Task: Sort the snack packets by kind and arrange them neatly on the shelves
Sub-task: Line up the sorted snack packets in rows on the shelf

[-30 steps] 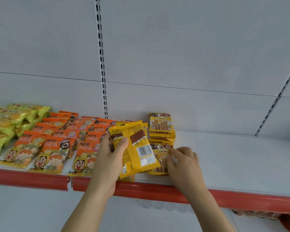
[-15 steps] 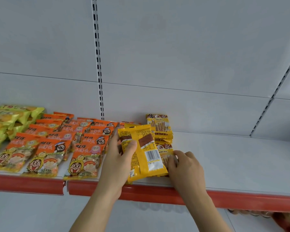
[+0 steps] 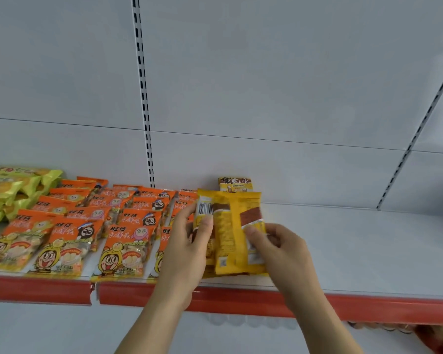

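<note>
Placing the yellow packets (image 3: 230, 233) is the step in hand: your left hand (image 3: 184, 254) and right hand (image 3: 279, 249) each grasp the bunch by a side, back face up, above the shelf (image 3: 355, 251) near its front edge, beside the orange packets (image 3: 123, 238). Next, lower the bunch in front of the matching stack (image 3: 235, 184) at the rear edge, square it up, then release each grip.

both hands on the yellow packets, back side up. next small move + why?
Probably lay the yellow packets down in the yellow column at the shelf front, right of the orange packets. The left hand and right hand both pinch them just above the shelf, in line with the same-kind packet at the back wall. I can't see what lies beneath them.
</note>
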{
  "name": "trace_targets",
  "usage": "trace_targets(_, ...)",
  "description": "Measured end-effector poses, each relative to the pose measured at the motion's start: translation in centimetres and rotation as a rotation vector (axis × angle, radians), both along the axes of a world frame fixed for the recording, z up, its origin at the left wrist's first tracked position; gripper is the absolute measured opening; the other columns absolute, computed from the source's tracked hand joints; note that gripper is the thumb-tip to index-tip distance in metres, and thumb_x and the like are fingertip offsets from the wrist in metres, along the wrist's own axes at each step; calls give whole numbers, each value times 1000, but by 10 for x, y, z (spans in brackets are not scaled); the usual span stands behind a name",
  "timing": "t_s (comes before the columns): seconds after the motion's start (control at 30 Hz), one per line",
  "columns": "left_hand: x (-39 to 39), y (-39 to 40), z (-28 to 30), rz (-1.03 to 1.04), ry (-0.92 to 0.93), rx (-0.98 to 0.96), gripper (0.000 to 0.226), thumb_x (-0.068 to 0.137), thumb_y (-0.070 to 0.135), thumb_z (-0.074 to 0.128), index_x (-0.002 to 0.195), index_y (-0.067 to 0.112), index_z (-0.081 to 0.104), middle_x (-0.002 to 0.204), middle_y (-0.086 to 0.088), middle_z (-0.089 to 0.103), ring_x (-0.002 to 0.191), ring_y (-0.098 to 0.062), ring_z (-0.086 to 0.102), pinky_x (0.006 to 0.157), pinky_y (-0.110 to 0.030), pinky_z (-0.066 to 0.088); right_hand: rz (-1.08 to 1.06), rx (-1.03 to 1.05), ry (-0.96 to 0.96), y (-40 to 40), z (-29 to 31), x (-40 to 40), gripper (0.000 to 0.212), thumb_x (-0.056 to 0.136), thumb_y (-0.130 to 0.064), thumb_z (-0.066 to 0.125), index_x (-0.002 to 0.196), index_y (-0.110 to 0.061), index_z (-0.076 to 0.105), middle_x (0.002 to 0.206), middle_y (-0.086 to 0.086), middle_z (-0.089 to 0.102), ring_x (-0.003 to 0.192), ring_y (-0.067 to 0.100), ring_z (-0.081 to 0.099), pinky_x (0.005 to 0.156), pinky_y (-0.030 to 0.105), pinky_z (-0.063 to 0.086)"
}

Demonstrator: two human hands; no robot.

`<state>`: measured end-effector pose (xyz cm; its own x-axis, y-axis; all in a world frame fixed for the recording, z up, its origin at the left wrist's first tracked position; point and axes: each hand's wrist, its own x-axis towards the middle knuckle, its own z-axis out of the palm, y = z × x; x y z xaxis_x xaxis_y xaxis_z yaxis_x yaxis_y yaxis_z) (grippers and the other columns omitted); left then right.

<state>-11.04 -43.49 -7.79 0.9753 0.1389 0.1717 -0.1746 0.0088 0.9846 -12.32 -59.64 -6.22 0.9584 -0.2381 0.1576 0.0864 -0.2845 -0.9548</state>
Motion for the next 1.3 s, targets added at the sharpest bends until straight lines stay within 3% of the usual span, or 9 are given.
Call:
trace_targets(0.07,0,3,0,16,13,1,38,102,39,59,136,47,45,126,24,59,108,19,56,82,-13,42,-124,139,-28,-11,4,2,16,86,-35,74,92,-20,72,75,-6,75,69,12,72,65,36,57)
trace_targets(0.2,3,1,-3,92,-9,56,41,103,32,60,135,51,44,132,15,64,113,3,65,98,-33,53,-289,29,-241,-11,18,0,12,86,-29,74,87,-28,62,75,-11,69,70,4,65,62,28,51)
trace_targets(0.3,4,-8,-3,100,-45,79,35,104,28,59,128,51,48,124,22,64,98,17,64,83,-19,55,-176,-204,-333,14,8,-1,14,88,-38,70,94,-29,61,100,-21,66,80,-3,61,64,18,48)
trace_targets(0.47,7,-11,-4,138,-34,-27,27,108,35,50,132,48,51,123,19,68,116,-7,66,99,-42,55,133,-321,-322,21,-15,-1,46,91,-62,44,120,-38,70,145,-20,44,122,-3,53,95,22,48)
trace_targets(0.6,5,-12,-4,150,-39,-61,26,110,38,45,130,53,54,113,29,70,109,8,64,95,-32,50,139,-399,-329,8,-13,5,34,95,-40,64,128,-37,65,126,-24,52,110,-6,55,86,5,41)
trace_targets(0.73,6,-10,-5,128,-26,-19,35,107,26,52,133,50,51,125,24,65,104,17,61,91,-24,49,87,-303,-275,1,-9,9,30,89,-36,73,118,-43,68,110,-22,59,98,-7,58,79,6,42)
trace_targets(0.93,13,10,-9,267,-59,-59,40,107,26,54,144,40,47,131,19,62,87,20,63,78,-23,48,-175,-24,-102,-33,-6,26,28,95,-31,62,118,-46,67,110,-4,69,93,16,66,78,34,52)
trace_targets(1.07,18,15,-12,320,-41,-94,37,106,28,56,138,45,50,128,14,68,100,0,69,88,-40,56,-81,-202,-33,-20,-7,23,39,92,-28,64,129,-38,63,116,-7,65,88,11,59,79,29,46)
trace_targets(1.3,12,10,-8,263,-20,-146,33,106,21,55,130,43,53,115,26,67,96,18,63,76,-17,44,-66,-726,83,-8,-24,23,33,98,-41,53,127,-29,66,130,0,54,120,24,44,99,30,35)
